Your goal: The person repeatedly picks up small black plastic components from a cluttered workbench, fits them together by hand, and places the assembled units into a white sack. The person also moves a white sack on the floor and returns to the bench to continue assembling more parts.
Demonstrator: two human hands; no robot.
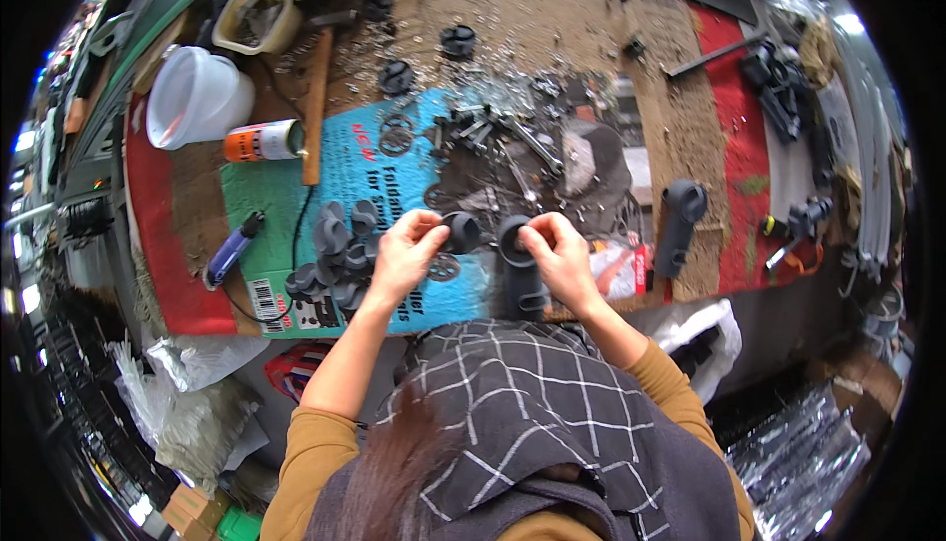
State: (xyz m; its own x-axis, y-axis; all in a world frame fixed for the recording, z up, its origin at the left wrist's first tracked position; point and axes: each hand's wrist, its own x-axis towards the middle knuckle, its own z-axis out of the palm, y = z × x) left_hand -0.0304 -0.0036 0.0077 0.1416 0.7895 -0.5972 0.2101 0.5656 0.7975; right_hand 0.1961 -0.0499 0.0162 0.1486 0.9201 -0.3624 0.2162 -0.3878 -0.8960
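My left hand pinches a small dark grey curved plastic part between thumb and fingertips. Close by on the right, my right hand has its thumb and fingers closed at the round, ring-shaped end of a long dark grey plastic piece. That piece points toward my body near the table's front edge. The two parts are close together but apart. A heap of similar grey curved parts lies left of my left hand. Another long grey piece with a round end lies to the right of my right hand.
Bolts and a wrench lie on the printed cardboard beyond my hands. Small metal bits scatter farther back. At the left are a hammer, an orange-white can, a white bucket and a purple-blue marker-like tube.
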